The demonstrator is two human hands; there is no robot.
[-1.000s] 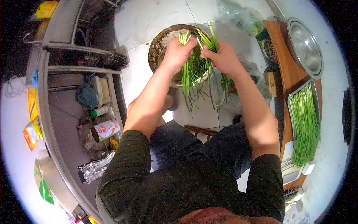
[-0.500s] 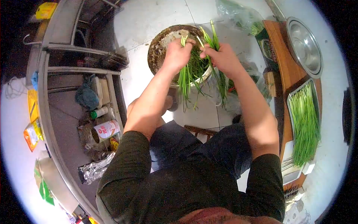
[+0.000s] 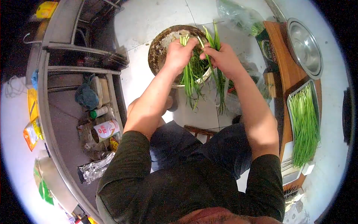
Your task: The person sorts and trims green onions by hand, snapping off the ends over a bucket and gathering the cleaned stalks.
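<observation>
Tiled floor (image 3: 138,80): pale, from my end
Left hand (image 3: 178,56): pinching greens (image 3: 191,82), pale ends (image 3: 184,40) forward
Right hand (image 3: 225,61): pinching stalks (image 3: 220,87), seemingly aligned fore-and-aft

No word can be read in full. On the dark green carton (image 3: 269,61) at the right, beside the wooden table (image 3: 285,41), reddish capital letters (image 3: 273,53) run sideways next to a pale oval emblem (image 3: 266,47) (too blurred to spell out with confidence). On the white can (image 3: 106,133) lying at the left, red print (image 3: 109,128) shows, its characters too small to make out.
</observation>
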